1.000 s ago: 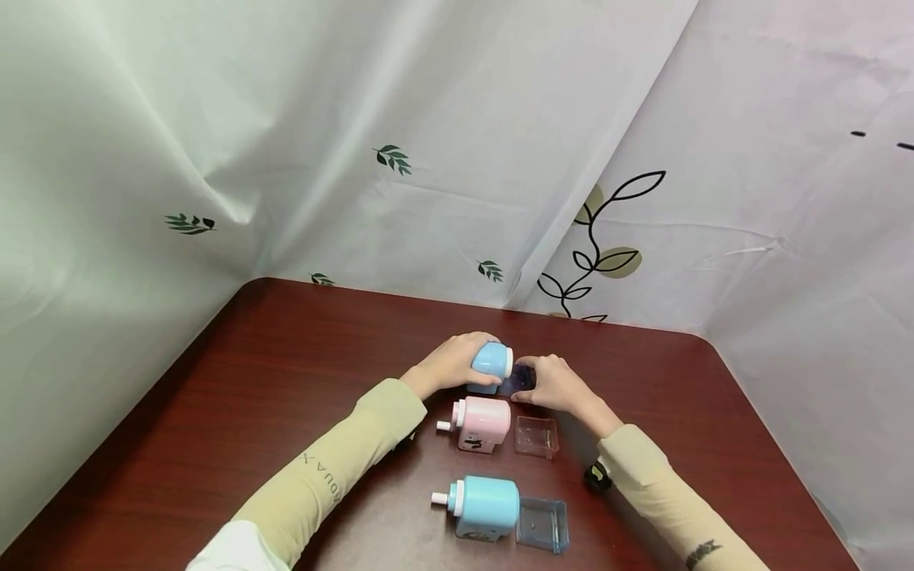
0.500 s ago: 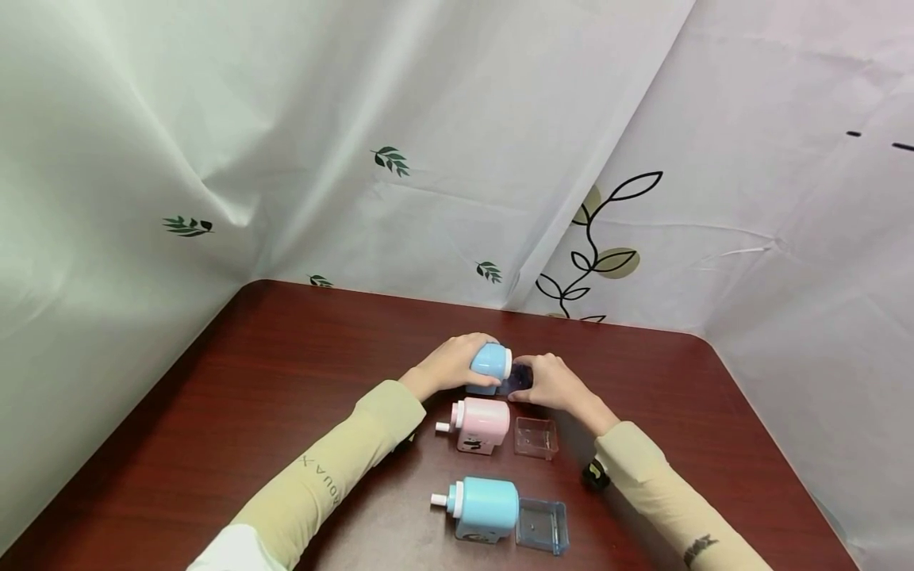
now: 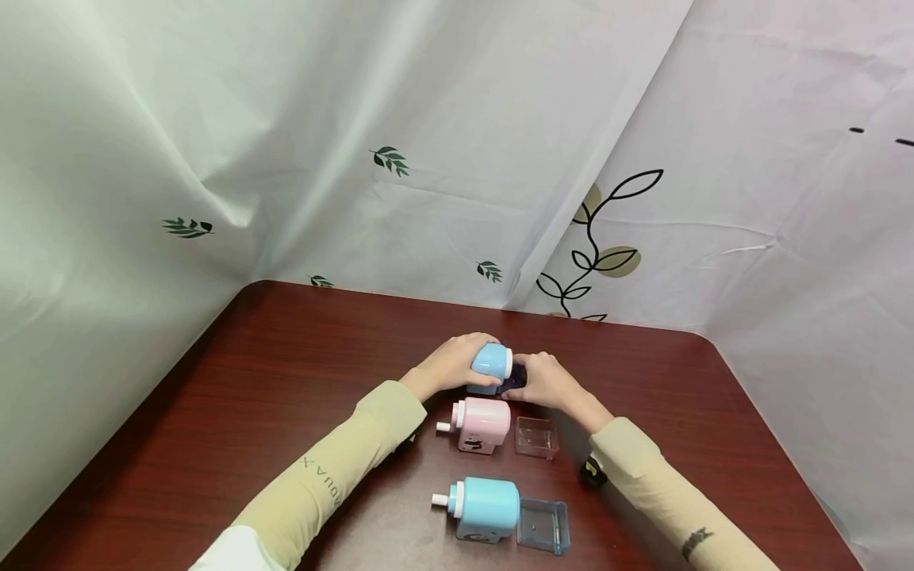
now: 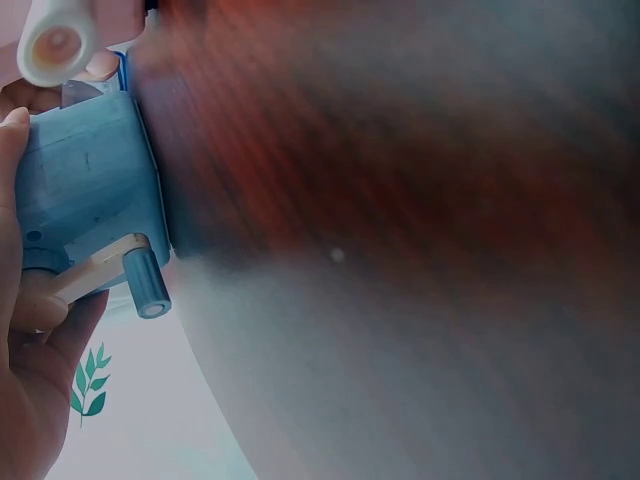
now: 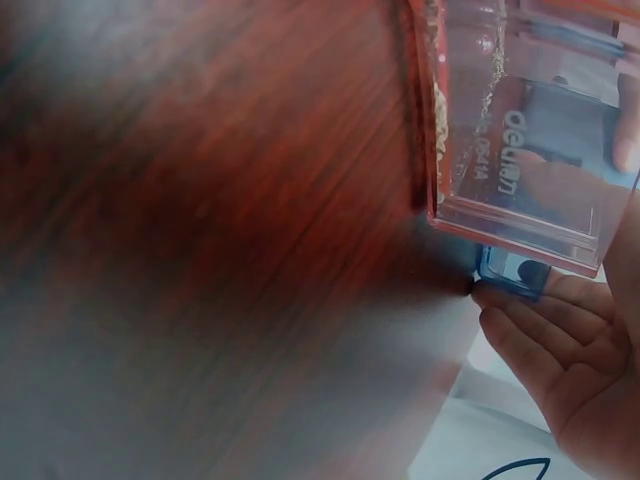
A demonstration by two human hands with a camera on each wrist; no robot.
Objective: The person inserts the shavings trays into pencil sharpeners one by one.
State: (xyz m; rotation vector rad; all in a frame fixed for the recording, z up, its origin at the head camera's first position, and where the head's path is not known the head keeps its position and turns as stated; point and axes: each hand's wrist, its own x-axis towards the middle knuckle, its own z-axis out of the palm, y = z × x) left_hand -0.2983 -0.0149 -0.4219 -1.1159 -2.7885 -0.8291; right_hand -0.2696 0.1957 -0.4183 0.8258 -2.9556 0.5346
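Observation:
A light blue crank pencil sharpener (image 3: 489, 362) stands farthest back in the row, gripped from its left by my left hand (image 3: 450, 366). Its crank handle (image 4: 149, 284) shows in the left wrist view, near that hand's fingers. My right hand (image 3: 548, 382) pinches a dark blue see-through shavings drawer (image 3: 512, 379) at the sharpener's right side. In the head view the drawer's inner end lies right against the sharpener's body. Fingers of the right hand partly cover the drawer. The right wrist view shows a corner of the blue drawer (image 5: 512, 272) by the fingertips.
Nearer the person stand a pink sharpener (image 3: 485, 420) and a turquoise sharpener (image 3: 489, 504), cranks pointing left. A clear pink drawer (image 3: 537, 438) and a clear blue drawer (image 3: 543, 525) lie to their right. A pale curtain (image 3: 443, 159) hangs behind the reddish-brown table (image 3: 321, 341).
My right hand has moved slightly left, bringing the dark blue drawer closer to the sharpener, and less of the drawer shows. My left hand keeps its hold in place.

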